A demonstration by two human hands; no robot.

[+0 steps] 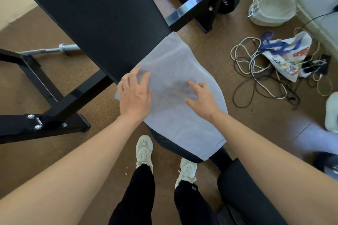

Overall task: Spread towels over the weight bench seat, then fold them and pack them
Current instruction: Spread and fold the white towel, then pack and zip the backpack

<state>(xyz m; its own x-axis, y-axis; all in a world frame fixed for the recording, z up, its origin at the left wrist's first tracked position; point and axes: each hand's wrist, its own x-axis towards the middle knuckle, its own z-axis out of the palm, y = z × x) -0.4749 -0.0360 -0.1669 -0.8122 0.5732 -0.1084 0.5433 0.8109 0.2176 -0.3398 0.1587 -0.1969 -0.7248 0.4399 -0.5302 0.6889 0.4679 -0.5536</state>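
A pale blue-white towel (175,120) lies spread flat over the black weight bench seat (164,142), its far end reaching the black backrest pad (95,14). My left hand (135,95) rests flat on the towel's left edge with fingers straight and spread. My right hand (201,98) hovers over or touches the towel's middle, fingers spread and slightly bent, casting a dark shadow on the cloth. Neither hand holds anything.
The bench's black steel frame (60,100) crosses the brown floor at left, with a chrome bar (54,48) behind it. At right lie tangled cables (256,71), a printed tote bag (287,56) and a white mesh basket (272,7). My feet in white shoes (144,150) stand beside the seat.
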